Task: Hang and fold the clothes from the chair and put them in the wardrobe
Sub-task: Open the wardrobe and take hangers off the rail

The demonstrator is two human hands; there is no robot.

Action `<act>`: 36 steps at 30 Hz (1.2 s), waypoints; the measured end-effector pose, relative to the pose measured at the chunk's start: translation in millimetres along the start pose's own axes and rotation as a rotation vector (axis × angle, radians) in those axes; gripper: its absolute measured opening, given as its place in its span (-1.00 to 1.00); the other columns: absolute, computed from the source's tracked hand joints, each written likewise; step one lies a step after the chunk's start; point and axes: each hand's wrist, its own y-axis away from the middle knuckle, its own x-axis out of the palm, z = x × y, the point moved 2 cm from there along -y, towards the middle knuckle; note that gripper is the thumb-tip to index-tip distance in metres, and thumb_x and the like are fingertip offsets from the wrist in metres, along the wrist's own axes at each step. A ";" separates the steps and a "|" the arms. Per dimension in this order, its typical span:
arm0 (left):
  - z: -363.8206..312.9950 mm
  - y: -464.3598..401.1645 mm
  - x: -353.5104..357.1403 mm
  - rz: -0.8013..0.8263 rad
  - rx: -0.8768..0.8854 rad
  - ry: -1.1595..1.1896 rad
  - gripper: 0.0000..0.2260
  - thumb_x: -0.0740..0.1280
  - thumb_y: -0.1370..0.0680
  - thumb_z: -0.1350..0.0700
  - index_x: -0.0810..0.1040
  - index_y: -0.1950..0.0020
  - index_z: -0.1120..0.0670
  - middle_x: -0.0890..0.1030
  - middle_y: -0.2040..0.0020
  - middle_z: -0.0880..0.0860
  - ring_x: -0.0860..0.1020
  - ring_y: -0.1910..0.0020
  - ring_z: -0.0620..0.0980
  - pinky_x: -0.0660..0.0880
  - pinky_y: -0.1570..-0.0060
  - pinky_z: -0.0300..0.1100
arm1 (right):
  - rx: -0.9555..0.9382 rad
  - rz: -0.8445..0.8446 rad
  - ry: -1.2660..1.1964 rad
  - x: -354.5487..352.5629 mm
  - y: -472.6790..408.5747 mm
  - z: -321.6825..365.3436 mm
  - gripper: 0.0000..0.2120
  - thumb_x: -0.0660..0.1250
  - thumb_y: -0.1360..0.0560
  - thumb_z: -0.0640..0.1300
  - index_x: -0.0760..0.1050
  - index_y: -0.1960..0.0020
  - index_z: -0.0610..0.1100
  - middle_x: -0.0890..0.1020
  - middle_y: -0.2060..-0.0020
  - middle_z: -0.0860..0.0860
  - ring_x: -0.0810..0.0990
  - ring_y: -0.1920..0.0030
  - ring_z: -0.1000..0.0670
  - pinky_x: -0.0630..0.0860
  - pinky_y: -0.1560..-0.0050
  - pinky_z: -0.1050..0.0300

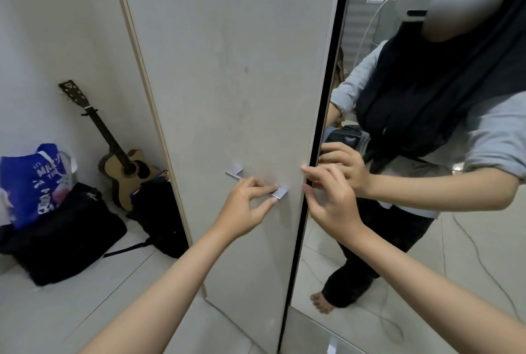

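The left hand (244, 208) makes its grip on the small silver handle (279, 193) at the right side of the grey wardrobe door (227, 83); thumb and forefinger pinch the handle from above and below, the other fingers curled loosely beneath; a second silver handle (234, 172) sits just up and to the left of it, untouched. The right hand (331, 204) is spread, its fingertips (306, 170) resting on the door's right edge where the grey panel meets the black frame of the mirror door (427, 240); whether those fingers hook round the edge or only press on it cannot be told. Both bare forearms reach in from the bottom of the view toward the closed wardrobe; no garment is in either hand, and neither the chair nor the clothes show in the view.

The mirror door stands just right of the grey one and reflects the person: a white headset with a cable, a dark scarf, a grey top with rolled sleeves, dark trousers, a bare foot on pale floor tiles, and the mirrored hand meeting the real right hand at the edge.

Left of the wardrobe, against the white wall, an acoustic guitar (119, 160) leans upright; a black backpack (159, 217) sits at its foot, close to the wardrobe's side; further left a blue printed bag (31, 180) rests on top of a black bag (65, 237) on the tiled floor (85, 296).
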 end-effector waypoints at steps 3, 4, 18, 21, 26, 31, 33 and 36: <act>2.1 11.9 -6.2 0.010 0.006 0.073 -0.80 0.40 -0.46 0.02 0.67 -0.06 -0.03 0.52 0.08 -0.06 0.47 -0.04 -0.16 0.32 -0.10 -0.44 | -0.004 0.022 -0.065 0.5 3.7 8.7 -0.67 0.40 -0.42 -0.39 0.52 -0.17 -0.24 0.51 0.08 -0.06 0.52 0.06 0.01 0.56 0.06 0.15; 1.8 14.5 -8.5 0.017 -0.002 0.084 -0.82 0.41 -0.46 0.05 0.68 -0.05 -0.03 0.52 0.07 -0.07 0.47 -0.04 -0.17 0.31 -0.10 -0.46 | 0.023 0.018 -0.106 0.8 5.2 12.1 -0.65 0.40 -0.42 -0.41 0.52 -0.18 -0.22 0.49 0.07 -0.06 0.53 0.07 0.03 0.55 0.05 0.21; -1.3 77.2 -65.7 0.032 -0.037 0.068 -0.91 0.46 -0.41 0.07 0.58 0.14 -0.08 0.57 0.07 -0.10 0.51 -0.05 -0.17 0.36 -0.08 -0.34 | 0.273 0.044 -0.352 15.2 23.0 104.8 -0.64 0.45 -0.39 -0.39 0.55 -0.08 -0.05 0.62 0.11 -0.06 0.65 0.16 -0.02 0.63 0.12 -0.02; -2.0 104.9 -92.2 0.014 -0.069 0.028 -0.88 0.44 -0.44 0.02 0.52 0.14 -0.04 0.55 0.09 -0.11 0.49 -0.01 -0.21 0.36 -0.02 -0.38 | 0.204 0.092 -0.357 26.3 25.5 137.2 -0.70 0.42 -0.42 -0.39 0.58 -0.06 -0.07 0.64 0.11 -0.06 0.66 0.16 0.03 0.62 0.13 -0.03; -3.6 148.2 -147.5 0.013 -0.114 -0.069 -0.88 0.40 -0.45 -0.02 0.50 0.08 -0.11 0.54 0.04 -0.14 0.48 -0.02 -0.26 0.40 -0.05 -0.30 | 0.095 0.257 -0.423 58.1 16.7 188.3 -0.78 0.40 -0.45 -0.33 0.61 -0.04 -0.11 0.64 0.16 -0.04 0.65 0.20 0.00 0.59 0.21 -0.06; -20.1 182.2 -213.0 -0.158 -0.110 -0.035 -0.80 0.40 -0.48 0.09 0.49 -0.07 0.00 0.60 -0.04 -0.11 0.55 -0.09 -0.24 0.47 -0.15 -0.28 | -0.032 0.337 -0.543 86.1 -17.4 239.1 -0.77 0.40 -0.45 -0.34 0.61 -0.09 -0.17 0.66 0.12 -0.07 0.67 0.09 0.01 0.63 0.06 -0.01; -37.8 186.6 -235.5 -0.259 -0.069 -0.035 -0.75 0.40 -0.48 0.16 0.45 -0.12 0.07 0.59 -0.06 -0.08 0.56 -0.08 -0.23 0.46 -0.13 -0.34 | -0.077 0.329 -0.577 97.1 -36.2 257.0 -0.75 0.40 -0.46 -0.32 0.60 -0.11 -0.15 0.66 0.11 -0.05 0.67 0.08 0.01 0.63 0.04 0.02; -64.2 185.8 -271.2 -0.449 -0.019 -0.052 -0.70 0.39 -0.48 0.21 0.40 -0.15 0.06 0.55 -0.08 -0.11 0.56 -0.02 -0.26 0.45 -0.02 -0.43 | -0.136 0.331 -0.608 117.9 -68.9 280.3 -0.73 0.38 -0.47 -0.33 0.57 -0.14 -0.11 0.64 0.08 -0.02 0.65 0.06 0.05 0.63 0.04 0.08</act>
